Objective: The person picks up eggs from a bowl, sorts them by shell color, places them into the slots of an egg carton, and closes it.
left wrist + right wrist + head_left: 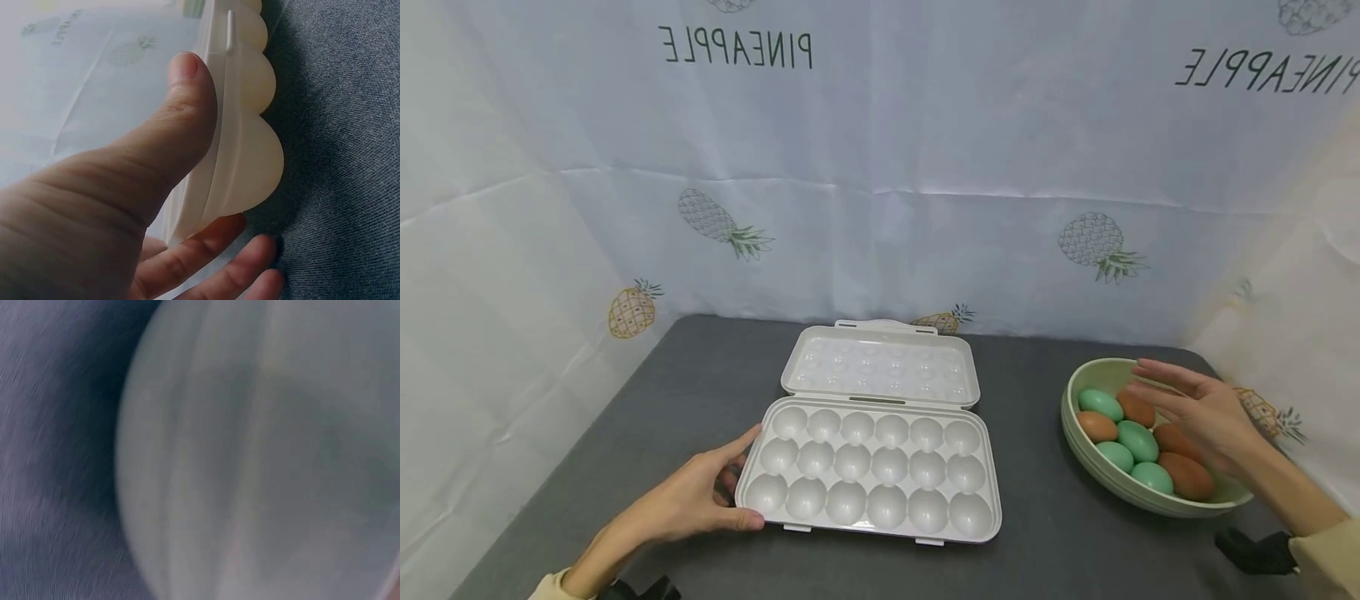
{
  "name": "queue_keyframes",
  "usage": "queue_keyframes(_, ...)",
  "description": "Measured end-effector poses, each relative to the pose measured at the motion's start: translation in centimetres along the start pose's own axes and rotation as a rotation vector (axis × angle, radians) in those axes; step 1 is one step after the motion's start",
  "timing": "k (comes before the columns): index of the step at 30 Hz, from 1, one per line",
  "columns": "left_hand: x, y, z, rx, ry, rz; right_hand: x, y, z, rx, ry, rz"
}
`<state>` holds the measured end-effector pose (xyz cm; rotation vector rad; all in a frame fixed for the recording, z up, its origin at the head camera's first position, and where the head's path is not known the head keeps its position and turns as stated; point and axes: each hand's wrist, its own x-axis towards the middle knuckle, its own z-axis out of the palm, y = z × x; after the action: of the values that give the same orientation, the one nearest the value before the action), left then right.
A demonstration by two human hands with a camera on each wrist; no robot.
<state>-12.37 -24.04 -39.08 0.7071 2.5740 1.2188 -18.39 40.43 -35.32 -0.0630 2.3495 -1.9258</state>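
An open, pale egg box (pixel 890 467) with rows of round hollows lies at mid-table, its lid (pixel 880 342) folded back behind it. My left hand (pixel 696 500) holds the box's front left corner. In the left wrist view its thumb (pixel 187 106) lies along the rim, with the other fingers bent around the corner below. Over the right side of a light green bowl (pixel 1093 463) hovers my right hand (pixel 1213 417), fingers extended. Green eggs (pixel 1138 442) and brown eggs (pixel 1186 477) fill the bowl. The right wrist view shows the bowl's outer wall (pixel 206 456), blurred.
A dark grey cloth (pixel 715 375) covers the table. Behind it and at both sides hangs a white curtain (pixel 887 233) printed with pineapples. Dark wrist-worn gear (pixel 1255 552) shows beside the right sleeve (pixel 1330 554).
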Motion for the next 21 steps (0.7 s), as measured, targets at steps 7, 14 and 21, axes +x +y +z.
queue_keyframes(7,-0.1,-0.2,-0.1,-0.011,0.001,0.017,0.5,-0.1,0.4,-0.402,-0.001,0.112)
queue_keyframes(14,-0.2,-0.2,-0.2,-0.021,0.005,0.03,1.1,0.5,0.9,-0.44,-0.02,0.124)
queue_keyframes(21,-0.2,-0.2,0.0,-0.032,0.005,0.035,1.6,1.0,1.6,-0.546,0.024,0.079)
